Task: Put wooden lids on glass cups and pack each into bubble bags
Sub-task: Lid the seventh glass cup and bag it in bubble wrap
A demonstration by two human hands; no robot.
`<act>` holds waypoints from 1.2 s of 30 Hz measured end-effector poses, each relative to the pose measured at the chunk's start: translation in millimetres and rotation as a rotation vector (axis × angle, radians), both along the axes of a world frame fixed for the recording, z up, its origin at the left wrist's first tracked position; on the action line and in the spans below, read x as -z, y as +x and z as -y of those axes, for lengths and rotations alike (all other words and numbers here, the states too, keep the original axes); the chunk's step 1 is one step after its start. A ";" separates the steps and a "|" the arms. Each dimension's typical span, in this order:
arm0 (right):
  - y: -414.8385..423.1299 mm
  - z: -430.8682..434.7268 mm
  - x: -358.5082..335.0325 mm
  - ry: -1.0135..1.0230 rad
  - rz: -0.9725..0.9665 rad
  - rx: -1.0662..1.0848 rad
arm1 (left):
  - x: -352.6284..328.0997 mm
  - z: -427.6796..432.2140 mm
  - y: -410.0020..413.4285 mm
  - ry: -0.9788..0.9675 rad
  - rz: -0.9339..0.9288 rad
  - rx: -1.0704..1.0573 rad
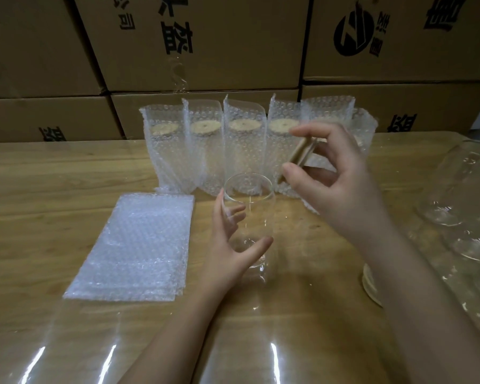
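Observation:
An empty glass cup [251,214] stands upright on the wooden table [39,176], mouth open. My left hand [230,245] wraps around its lower half, thumb in front and fingers behind. Above and to the right of the cup's rim, my right hand [336,184] pinches a round wooden lid [302,153] tilted on edge between thumb and fingers. A flat stack of bubble bags [133,245] lies to the left of the cup. Behind it stands a row of several bagged cups [244,151] with lids visible through the wrap.
Stacked cardboard boxes [205,45] wall off the back of the table. Unpacked glass cups [466,195] lie at the right edge, with a pile of wooden lids [370,284] partly hidden beside my right forearm. Clear glossy film covers the near part of the table.

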State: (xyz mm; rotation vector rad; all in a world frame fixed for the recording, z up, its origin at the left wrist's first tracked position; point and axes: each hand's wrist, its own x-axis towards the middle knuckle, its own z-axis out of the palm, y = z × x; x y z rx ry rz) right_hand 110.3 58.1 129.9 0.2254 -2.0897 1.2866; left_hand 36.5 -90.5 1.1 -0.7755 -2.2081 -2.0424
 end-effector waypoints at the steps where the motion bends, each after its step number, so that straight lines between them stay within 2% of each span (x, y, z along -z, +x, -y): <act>1: -2.0 5.7 3.5 -0.031 -0.043 -0.034 | 0.0 0.0 -0.4 -0.002 0.003 0.001; 5: -11.0 26.5 20.7 -0.116 -0.108 -0.149 | 2.0 -0.1 -2.7 0.009 0.015 0.011; 10: -22.3 38.3 46.0 -0.040 -0.091 -0.064 | 5.8 -0.1 -4.1 0.025 0.048 0.015; 18: -32.9 31.6 67.7 0.043 -0.056 -0.014 | 3.9 -1.2 -4.0 0.027 -0.010 0.000; 28: -39.3 33.3 81.1 0.068 -0.141 -0.004 | 0.6 -0.8 -2.5 0.063 -0.007 0.049; 36: -46.3 35.9 97.8 -0.015 -0.167 -0.032 | -0.3 1.1 -1.6 0.100 0.008 0.073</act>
